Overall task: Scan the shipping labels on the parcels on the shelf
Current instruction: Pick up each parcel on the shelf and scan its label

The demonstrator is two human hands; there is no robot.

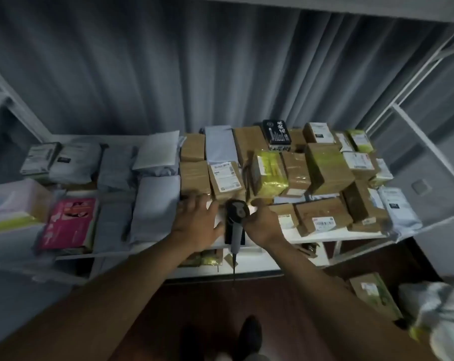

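My right hand point(262, 225) is curling its fingers point(255, 204) around the head of a black handheld scanner point(236, 212), whose grey handle and cord are hanging down over the shelf's front edge. My left hand point(198, 225) is lying flat with straight fingers spread, its fingertips touching a brown box with a white label point(225, 179) just beyond the scanner. I am judging that I am lining up for this label, so I am trying to steady the box with the left hand, keep my fingers off the barcode, and tilt the scanner's window squarely toward it. Parcels are crowding the white shelf point(311, 238): brown boxes and a yellow-taped box point(268, 173) on the right, grey mailing bags point(155, 207) and a pink packet point(69, 222) on the left. Several labels are facing up, others are hidden. The light is dim, so aiming carefully matters.
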